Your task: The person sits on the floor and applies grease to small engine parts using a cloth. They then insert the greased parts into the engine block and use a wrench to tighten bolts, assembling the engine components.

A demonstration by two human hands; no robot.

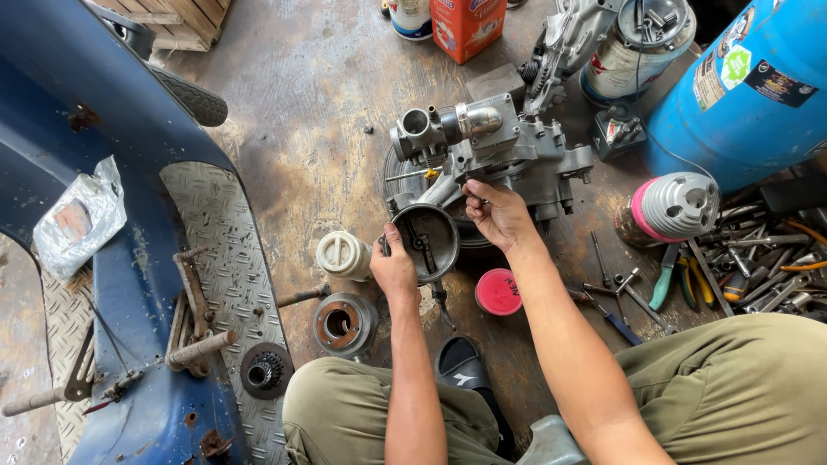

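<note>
Olive-trousered knees (362,413) seen at bottom edge of concrete floor (301,103). Round metal cover (428,241) gripped at rim by left hand (394,269), fingers curled shut. Right hand (500,213) pinched closed on grey engine casing (500,142) at floor centre.

One head-worn camera looks steeply down from above the seated person's knees (741,387) at the workshop floor (301,103), close enough that both forearms fill the lower middle. No second view shares the scene.
</note>
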